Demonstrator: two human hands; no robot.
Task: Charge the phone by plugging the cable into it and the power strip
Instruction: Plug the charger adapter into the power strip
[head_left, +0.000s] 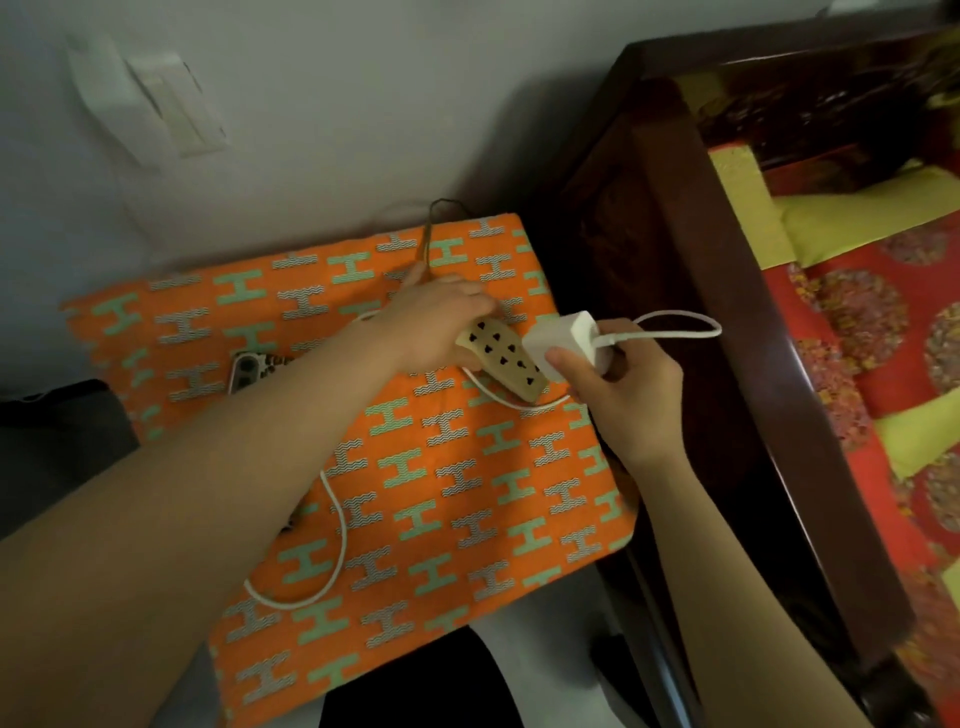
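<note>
A beige power strip (503, 357) with several dark sockets lies tilted on the orange patterned cloth (467, 493). My left hand (436, 322) grips its far end. My right hand (623, 384) holds a white charger block (569, 340) right against the strip's near end. A white cable (675, 322) loops out of the block to the right, and more of that cable (332, 519) runs over the cloth toward me. The phone (254, 370) lies face down on the cloth at the left, mostly hidden behind my left forearm.
A dark wooden bed frame (691, 291) stands close on the right, with red and yellow bedding (883, 364) inside it. The grey wall (311, 104) behind carries a white switch plate (150, 98). The strip's dark cord (431, 228) runs up past the table's back edge.
</note>
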